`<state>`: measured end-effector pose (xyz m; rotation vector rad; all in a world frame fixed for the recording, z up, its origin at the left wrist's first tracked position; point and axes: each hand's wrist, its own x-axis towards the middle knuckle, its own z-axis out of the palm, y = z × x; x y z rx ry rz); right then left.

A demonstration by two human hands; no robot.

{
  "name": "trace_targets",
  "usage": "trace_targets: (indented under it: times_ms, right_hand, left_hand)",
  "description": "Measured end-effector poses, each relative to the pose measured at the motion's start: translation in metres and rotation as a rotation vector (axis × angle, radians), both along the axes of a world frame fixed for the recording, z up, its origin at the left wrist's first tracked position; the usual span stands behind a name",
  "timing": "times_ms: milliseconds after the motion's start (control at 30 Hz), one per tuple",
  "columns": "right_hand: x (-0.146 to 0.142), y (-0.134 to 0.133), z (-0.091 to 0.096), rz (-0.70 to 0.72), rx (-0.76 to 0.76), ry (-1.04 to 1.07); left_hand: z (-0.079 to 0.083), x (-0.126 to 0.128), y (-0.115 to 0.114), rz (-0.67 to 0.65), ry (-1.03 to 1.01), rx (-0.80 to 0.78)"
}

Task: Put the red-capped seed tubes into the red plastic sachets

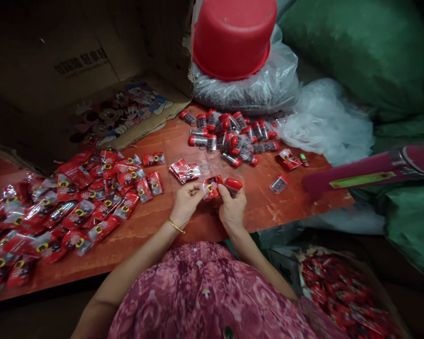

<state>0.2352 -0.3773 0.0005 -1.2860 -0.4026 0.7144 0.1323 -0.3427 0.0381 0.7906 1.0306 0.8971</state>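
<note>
Both hands meet over the middle of the red-brown table [155, 221]. My left hand [185, 201], with a gold bangle at the wrist, pinches one edge of a small red-printed clear packet [212, 186]. My right hand [232, 207] grips the packet's other side together with a small clear tube with a red cap [233, 184]. A short stack of the same flat packets [183, 170] lies just beyond my left hand. Farther back sits a pile of several red-capped tubes [229, 134].
Many filled red packets [74, 202] cover the table's left half. A cardboard box with cartoon print [120, 113] stands at the back left. A red bucket [233, 37] rests on a clear plastic bag [247, 89]. Green sacks [360, 52] lie right; a box of packets [339, 287] sits lower right.
</note>
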Motion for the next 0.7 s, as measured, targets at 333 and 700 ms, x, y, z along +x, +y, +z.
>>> trace_targets:
  times_ms: [333, 700]
  right_hand:
    - [-0.002, 0.002, 0.004, 0.082, -0.036, 0.172]
    - [-0.002, 0.009, 0.014, 0.106, -0.016, 0.107]
  left_hand:
    - [-0.009, 0.001, 0.002, -0.062, -0.019, 0.047]
    - [-0.016, -0.008, 0.002, -0.05, 0.344, 0.322]
